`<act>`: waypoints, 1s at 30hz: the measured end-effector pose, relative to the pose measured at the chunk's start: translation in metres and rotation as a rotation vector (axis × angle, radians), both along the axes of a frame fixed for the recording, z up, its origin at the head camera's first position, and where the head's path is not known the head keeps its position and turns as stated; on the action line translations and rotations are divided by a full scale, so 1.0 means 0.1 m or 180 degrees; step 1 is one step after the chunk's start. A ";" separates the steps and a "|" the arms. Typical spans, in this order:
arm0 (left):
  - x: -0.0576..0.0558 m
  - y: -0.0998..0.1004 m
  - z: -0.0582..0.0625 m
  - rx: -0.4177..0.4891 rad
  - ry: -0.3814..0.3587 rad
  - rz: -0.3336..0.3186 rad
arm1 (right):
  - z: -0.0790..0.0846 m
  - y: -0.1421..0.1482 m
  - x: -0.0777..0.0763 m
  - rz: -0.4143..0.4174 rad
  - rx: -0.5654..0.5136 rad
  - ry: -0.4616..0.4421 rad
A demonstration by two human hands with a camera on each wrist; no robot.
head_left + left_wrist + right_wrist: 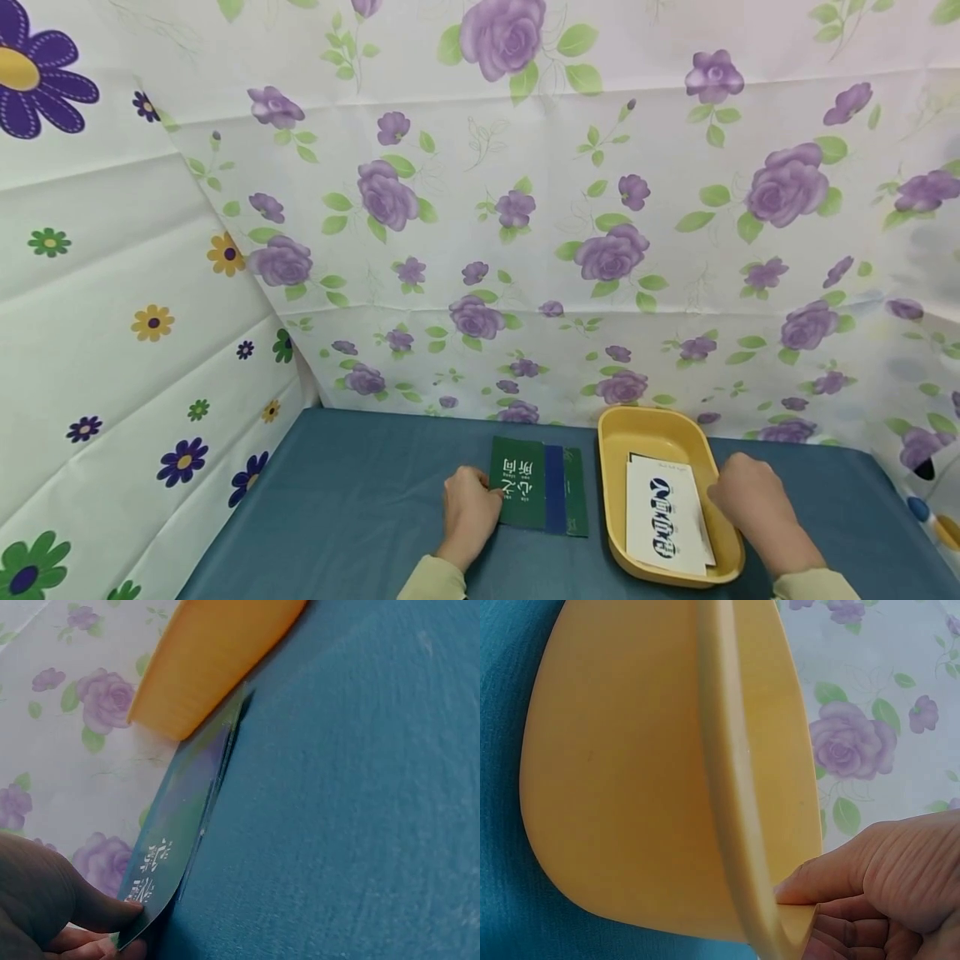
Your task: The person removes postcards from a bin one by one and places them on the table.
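Observation:
My left hand (468, 510) pinches the left edge of a green card (525, 510) with white lettering. A blue band (555, 490) crosses the card's right part. In the left wrist view the thumb lies on top of the green card (169, 859), its held end bends up, and fingertips show underneath. Right of it stands a yellow plastic tray (611, 492) holding white cards (663, 517) with dark blue lettering. My right hand (757, 504) grips the tray's right rim. The right wrist view shows the thumb inside the yellow tray (630, 772), the other fingers outside.
A blue-green cloth (337, 500) covers the table. Behind it hangs a white sheet (442, 250) with purple roses, and another with daisies (112, 350) closes off the left side. Round coloured shapes (918, 508) show at the far right edge.

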State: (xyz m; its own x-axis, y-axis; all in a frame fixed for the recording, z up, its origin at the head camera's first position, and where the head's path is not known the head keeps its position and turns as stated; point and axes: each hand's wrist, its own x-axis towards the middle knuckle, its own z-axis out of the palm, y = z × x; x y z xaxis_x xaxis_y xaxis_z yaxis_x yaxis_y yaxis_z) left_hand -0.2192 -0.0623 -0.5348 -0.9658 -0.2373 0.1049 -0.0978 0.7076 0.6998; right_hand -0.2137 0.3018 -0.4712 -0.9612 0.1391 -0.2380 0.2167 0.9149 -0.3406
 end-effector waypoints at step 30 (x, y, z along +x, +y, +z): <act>0.09 0.47 0.52 -0.0250 0.0736 -0.0317 | 0.06 -0.04 0.01 0.0015 -0.0025 -0.0093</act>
State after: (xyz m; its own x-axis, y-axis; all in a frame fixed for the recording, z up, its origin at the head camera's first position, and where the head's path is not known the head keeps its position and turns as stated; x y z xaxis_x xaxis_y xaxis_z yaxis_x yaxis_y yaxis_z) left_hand -0.2104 -0.0158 -0.4829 -0.9322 -0.1248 0.3399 0.1310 0.7588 0.6380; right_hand -0.2130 0.2975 -0.4650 -0.9545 0.1327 -0.2671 0.2225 0.9133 -0.3413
